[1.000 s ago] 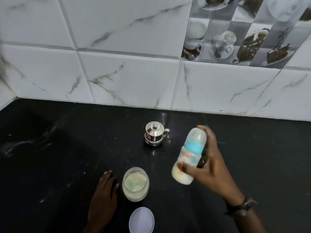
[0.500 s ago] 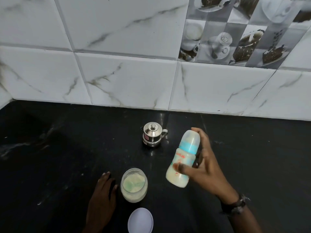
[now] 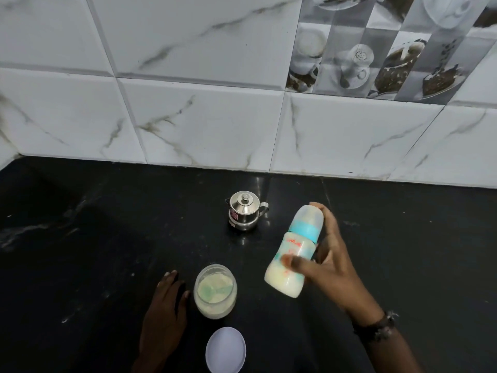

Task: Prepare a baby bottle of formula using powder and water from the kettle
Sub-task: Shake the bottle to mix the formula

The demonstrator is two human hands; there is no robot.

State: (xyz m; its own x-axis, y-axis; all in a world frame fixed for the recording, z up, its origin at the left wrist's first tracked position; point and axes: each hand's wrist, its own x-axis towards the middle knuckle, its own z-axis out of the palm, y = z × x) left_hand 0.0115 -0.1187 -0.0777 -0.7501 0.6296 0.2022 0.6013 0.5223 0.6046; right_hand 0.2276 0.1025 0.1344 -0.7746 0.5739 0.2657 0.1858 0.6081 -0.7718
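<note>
Milky baby bottle [image 3: 293,251] still tilted, gripped by right hand [image 3: 332,261], left hand [image 3: 164,316] stays flat, open

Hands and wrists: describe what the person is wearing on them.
Both hands are bare, with no gloves or sleeves in view. The right hand has a dark band around its wrist, perhaps a beaded bracelet or watch. The left hand shows nothing worn; its wrist is cut off by the frame.
</note>
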